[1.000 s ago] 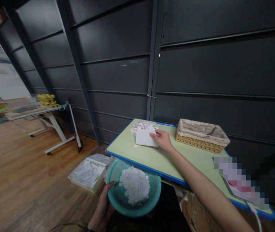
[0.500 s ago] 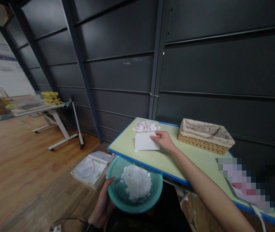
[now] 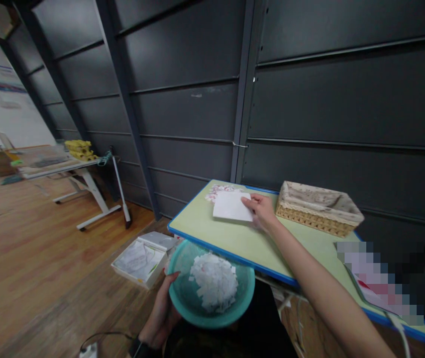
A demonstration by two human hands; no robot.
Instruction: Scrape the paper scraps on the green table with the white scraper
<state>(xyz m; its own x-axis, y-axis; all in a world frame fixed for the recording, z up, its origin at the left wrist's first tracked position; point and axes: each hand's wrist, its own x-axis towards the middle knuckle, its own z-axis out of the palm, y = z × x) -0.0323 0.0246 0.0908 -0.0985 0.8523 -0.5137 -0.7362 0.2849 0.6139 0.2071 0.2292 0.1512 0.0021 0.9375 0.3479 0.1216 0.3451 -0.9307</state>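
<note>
My right hand (image 3: 260, 209) pinches the right edge of a white card (image 3: 231, 206), which is raised a little over the table. Behind the card lies a heap of white paper scraps with red marks (image 3: 218, 190), partly hidden by it. With my left hand (image 3: 165, 303) I grip the left rim of a green plastic basin (image 3: 246, 298) below the table's front edge. A pile of small white paper pieces (image 3: 216, 283) fills the middle of the basin.
The pale green table (image 3: 205, 223) has a blue edge. On it stand a lined wicker basket (image 3: 317, 211) and a blurred-out flat item (image 3: 380, 283) at right. An open white box (image 3: 141, 261) sits on the floor. A dark panelled wall (image 3: 190, 119) rises behind.
My right hand has lifted the white card off the tabletop and moved it slightly back and right, over part of the scrap heap. My left hand keeps hold of the basin.
</note>
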